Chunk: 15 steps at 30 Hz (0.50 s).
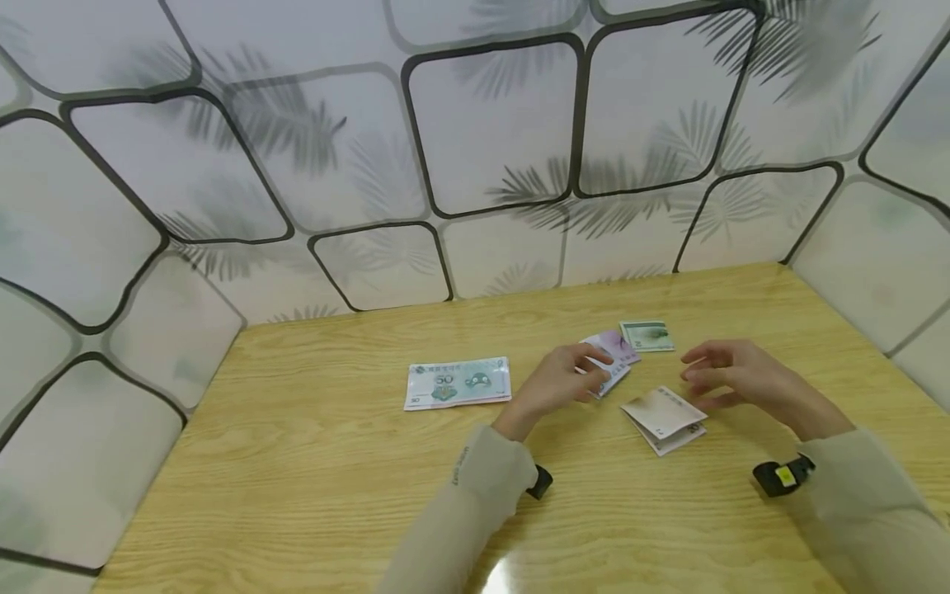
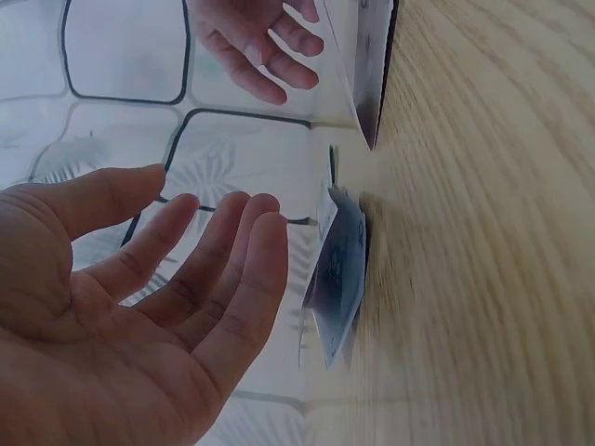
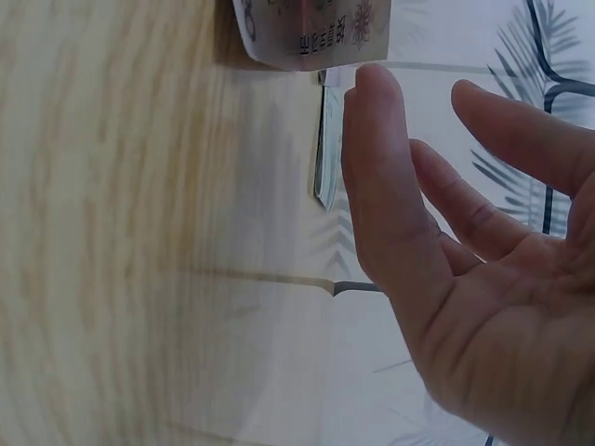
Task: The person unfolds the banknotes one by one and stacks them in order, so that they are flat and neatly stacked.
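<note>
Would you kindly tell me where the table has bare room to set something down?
The widest bare patch of wood-grain table lies left of the left sleeve, nearer than the 50 banknote. Another lies between that and the right sleeve, nearer than the folded beige banknote. Crowded: between left hand and right hand, around the purple banknote and green banknote.

The desk [image 1: 297, 495] looked like smooth grained wood, glossy where a glare sat beside the left sleeve [image 1: 453, 520], which was matt cloth. The banknote marked 50 [image 1: 458, 384], the purple banknote [image 1: 622, 344], the folded green banknote [image 1: 647, 336] and the folded brownish banknote [image 1: 662, 412] looked like smooth matt paper. The right wrist camera [image 1: 772, 480] looked like plastic, the wall covering [image 1: 497, 124] smooth and matt.
</note>
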{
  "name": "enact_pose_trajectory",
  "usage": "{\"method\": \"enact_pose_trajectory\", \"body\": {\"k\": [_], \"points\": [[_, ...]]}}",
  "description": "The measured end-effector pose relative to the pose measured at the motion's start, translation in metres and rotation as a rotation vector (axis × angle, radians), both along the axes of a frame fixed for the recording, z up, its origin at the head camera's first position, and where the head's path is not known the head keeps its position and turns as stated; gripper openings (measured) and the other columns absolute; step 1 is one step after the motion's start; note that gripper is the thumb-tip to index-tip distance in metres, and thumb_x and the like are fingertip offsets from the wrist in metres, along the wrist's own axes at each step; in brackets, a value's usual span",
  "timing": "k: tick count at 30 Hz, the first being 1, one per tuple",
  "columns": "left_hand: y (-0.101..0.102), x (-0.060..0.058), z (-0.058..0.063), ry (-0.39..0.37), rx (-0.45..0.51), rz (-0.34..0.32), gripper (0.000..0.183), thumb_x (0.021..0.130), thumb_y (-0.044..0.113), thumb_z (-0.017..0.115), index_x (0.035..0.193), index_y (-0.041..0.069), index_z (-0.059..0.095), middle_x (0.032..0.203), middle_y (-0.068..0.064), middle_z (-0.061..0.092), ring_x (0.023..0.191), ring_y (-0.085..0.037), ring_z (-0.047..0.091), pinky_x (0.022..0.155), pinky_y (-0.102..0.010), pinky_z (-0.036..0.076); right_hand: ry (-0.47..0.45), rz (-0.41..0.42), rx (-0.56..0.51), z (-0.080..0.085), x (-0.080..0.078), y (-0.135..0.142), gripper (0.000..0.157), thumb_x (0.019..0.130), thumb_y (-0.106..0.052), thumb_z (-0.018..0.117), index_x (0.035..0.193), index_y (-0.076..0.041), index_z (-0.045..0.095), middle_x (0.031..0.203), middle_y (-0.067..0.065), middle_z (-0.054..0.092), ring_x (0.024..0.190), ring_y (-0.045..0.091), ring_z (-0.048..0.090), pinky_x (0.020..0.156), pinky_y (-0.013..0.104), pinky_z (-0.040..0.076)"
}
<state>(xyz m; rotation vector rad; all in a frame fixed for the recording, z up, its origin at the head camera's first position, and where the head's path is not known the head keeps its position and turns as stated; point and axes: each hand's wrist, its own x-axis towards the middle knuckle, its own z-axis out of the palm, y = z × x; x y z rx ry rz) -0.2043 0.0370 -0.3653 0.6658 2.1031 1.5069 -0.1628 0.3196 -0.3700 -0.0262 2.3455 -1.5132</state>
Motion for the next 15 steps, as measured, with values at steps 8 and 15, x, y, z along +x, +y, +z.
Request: {"method": "enact_pose_trajectory", "body": {"k": [8,15], "points": [[0.015,0.002,-0.001,0.037,-0.033,-0.059,0.028,0.100,0.009,0.062,0.125,-0.004,0.066,0.104,-0.012,0.071,0.089,-0.023,0.068,0.071,-0.026,0.057,-0.022,-0.003,0.014,-0.004,0.003,0.004,0.051,0.102,-0.009,0.059,0.137,0.022,0.037,0.111,0.016,0.066,0.090,0.020,0.067,0.074,0.037,0.061],[0.027,0.009,-0.003,0.072,-0.117,-0.084,0.027,0.098,0.012,0.066,0.122,-0.001,0.068,0.106,-0.008,0.070,0.086,-0.008,0.061,0.069,-0.021,0.053,-0.065,0.009,-0.004,-0.010,0.005,0.004,0.048,0.102,-0.008,0.058,0.134,0.023,0.039,0.109,0.015,0.065,0.090,0.022,0.065,0.073,0.038,0.062]]}}
